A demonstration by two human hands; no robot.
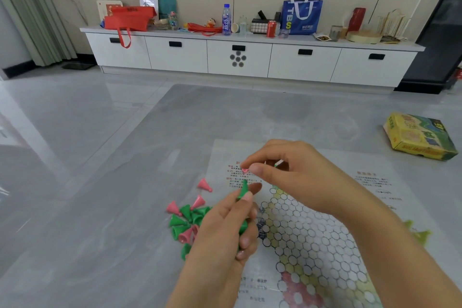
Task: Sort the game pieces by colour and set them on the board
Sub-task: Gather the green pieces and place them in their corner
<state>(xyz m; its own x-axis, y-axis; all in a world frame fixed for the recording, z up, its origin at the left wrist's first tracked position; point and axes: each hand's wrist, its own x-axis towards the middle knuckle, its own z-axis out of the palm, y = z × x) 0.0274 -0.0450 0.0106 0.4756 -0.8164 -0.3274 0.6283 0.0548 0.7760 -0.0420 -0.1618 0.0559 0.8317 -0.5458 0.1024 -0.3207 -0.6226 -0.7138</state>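
I saw my left hand (225, 227) gripping green pieces (243, 190), one poking up between thumb and fingers. My right hand (287, 172) pinched a pink piece (245, 170) just above it, over the board (312, 232). The loose pile (186, 220) of pink and green lay on the desk (112, 207), just left of my left hand.

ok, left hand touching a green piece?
Touching. Head view: left hand fingers pinch a green piece above the board.
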